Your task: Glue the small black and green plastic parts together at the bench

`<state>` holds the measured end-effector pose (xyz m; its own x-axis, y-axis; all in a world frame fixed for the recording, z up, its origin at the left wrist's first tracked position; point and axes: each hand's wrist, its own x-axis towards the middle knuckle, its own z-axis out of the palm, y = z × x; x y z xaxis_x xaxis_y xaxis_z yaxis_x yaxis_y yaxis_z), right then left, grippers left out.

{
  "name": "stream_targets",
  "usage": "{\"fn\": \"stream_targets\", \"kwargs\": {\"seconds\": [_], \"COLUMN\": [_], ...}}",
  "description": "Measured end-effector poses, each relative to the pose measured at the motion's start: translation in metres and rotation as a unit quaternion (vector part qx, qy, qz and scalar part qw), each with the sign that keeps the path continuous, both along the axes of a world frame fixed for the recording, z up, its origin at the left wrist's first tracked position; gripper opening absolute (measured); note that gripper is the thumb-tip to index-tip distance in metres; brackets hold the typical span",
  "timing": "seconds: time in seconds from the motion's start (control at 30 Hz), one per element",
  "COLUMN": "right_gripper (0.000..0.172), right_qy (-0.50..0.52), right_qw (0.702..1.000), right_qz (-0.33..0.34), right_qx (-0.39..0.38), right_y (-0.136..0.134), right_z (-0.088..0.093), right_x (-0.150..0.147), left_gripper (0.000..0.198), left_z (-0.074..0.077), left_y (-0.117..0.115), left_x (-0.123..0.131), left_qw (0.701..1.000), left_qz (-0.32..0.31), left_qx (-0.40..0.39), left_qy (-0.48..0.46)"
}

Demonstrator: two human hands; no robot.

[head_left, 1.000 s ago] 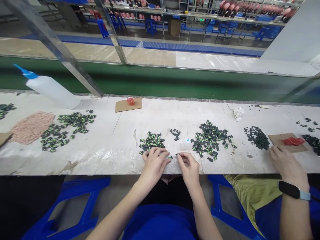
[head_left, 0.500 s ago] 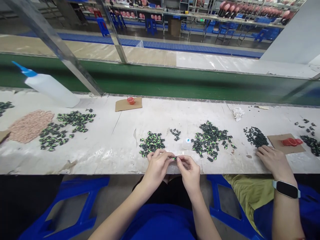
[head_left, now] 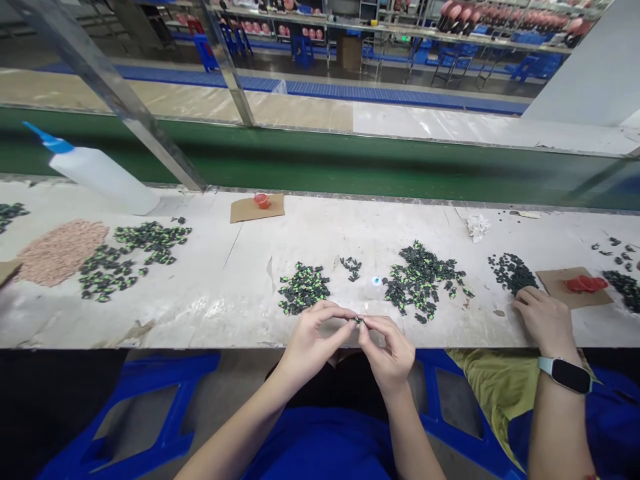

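Note:
My left hand (head_left: 313,337) and my right hand (head_left: 387,347) meet at the near edge of the white workbench (head_left: 225,293). Their fingertips pinch a tiny dark part with a green spot (head_left: 358,320) between them. Just beyond my left hand lies a small heap of dark and green parts (head_left: 303,288). A larger heap of the same parts (head_left: 423,279) lies beyond my right hand. A few loose parts (head_left: 351,267) and a small clear cap with a blue dot (head_left: 375,284) sit between the heaps.
A co-worker's hand (head_left: 543,317) with a wristwatch rests at the right by a dark heap (head_left: 513,272) and cardboard with red pieces (head_left: 580,285). At the left lie a white squeeze bottle (head_left: 97,175), pink granules (head_left: 63,250) and more dark parts (head_left: 133,257). A green conveyor (head_left: 350,163) runs behind.
My hands have lifted off the bench and come together, pinching the small part between them. The co-worker's hand has slid left toward the dark heap.

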<state>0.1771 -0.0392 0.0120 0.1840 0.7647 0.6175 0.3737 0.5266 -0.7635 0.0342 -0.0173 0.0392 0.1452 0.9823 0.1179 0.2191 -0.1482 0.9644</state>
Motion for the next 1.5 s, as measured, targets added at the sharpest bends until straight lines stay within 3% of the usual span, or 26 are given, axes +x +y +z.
{"fn": "stream_targets", "kwargs": {"seconds": [0.27,0.47,0.63,0.9,1.07,1.5], "right_gripper": [0.036,0.032,0.024,0.018,0.023,0.03], "right_qy": [-0.034,-0.045,0.019,0.161,0.214,0.215], "right_qw": [0.998,0.991,0.985,0.965,0.953,0.942], "right_qz": [0.046,0.086,0.097,0.099,0.107,0.128], "right_qx": [-0.034,-0.089,-0.142,-0.18,-0.187,-0.225], "right_y": [-0.001,-0.003,-0.004,-0.005,-0.002,-0.002], "right_z": [0.0,0.002,0.001,-0.003,-0.004,0.0], "right_x": [0.012,0.022,0.02,0.01,0.01,0.015], "left_gripper": [0.007,0.007,0.007,0.011,0.014,0.028], "left_z": [0.005,0.01,0.01,0.013,0.011,0.012], "left_y": [-0.005,-0.007,-0.009,-0.023,-0.024,-0.017], "left_x": [0.003,0.003,0.004,0.011,0.012,0.007], "left_qw": [1.0,1.0,0.999,0.978,0.973,0.959], "left_qz": [0.002,-0.008,-0.004,0.026,0.014,-0.022], "left_qx": [-0.019,-0.022,0.005,0.117,0.155,0.161], "left_qy": [-0.001,0.016,0.047,0.17,0.172,0.233]}}
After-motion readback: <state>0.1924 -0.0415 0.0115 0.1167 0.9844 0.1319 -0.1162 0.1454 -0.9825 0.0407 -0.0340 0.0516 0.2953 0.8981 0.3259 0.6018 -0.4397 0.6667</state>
